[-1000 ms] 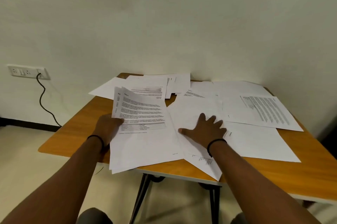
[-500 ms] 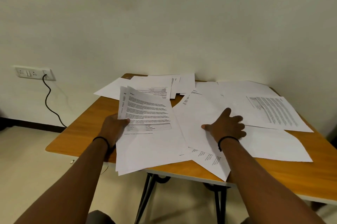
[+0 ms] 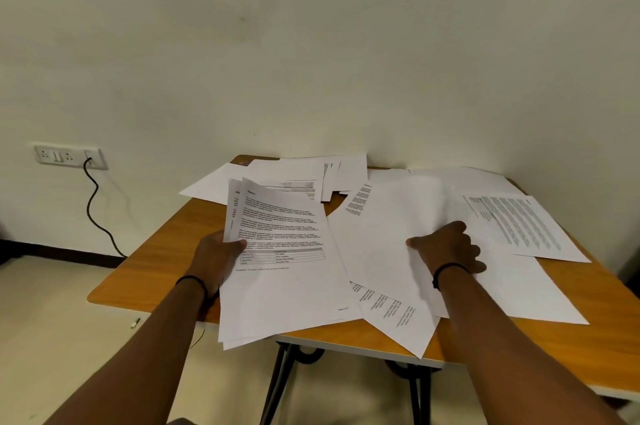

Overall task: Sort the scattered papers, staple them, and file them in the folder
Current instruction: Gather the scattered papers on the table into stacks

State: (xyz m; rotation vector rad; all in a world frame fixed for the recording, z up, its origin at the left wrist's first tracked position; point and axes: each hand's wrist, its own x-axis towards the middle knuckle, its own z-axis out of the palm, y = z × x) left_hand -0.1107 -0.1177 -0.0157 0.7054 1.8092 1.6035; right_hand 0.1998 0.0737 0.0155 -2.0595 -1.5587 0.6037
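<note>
White printed sheets lie scattered over a wooden table (image 3: 152, 272). My left hand (image 3: 216, 256) grips a small stack of printed pages (image 3: 284, 269) by its left edge, thumb on top, the stack tilted up off the table. My right hand (image 3: 446, 246) rests with curled fingers on a blank-side-up sheet (image 3: 384, 234) at the table's middle; whether it pinches the sheet is unclear. A printed sheet (image 3: 519, 227) lies to the right. Another sheet (image 3: 398, 317) pokes over the front edge. No stapler or folder is in view.
More sheets (image 3: 294, 175) overlap at the table's back by the wall. A wall socket (image 3: 69, 156) with a black cable (image 3: 93, 210) sits at the left. The table's front edge and black legs (image 3: 277, 386) are close to me.
My right hand slid right and back across the papers and its fingers curled from flat. The left hand kept its grip on the stack, which rose slightly.
</note>
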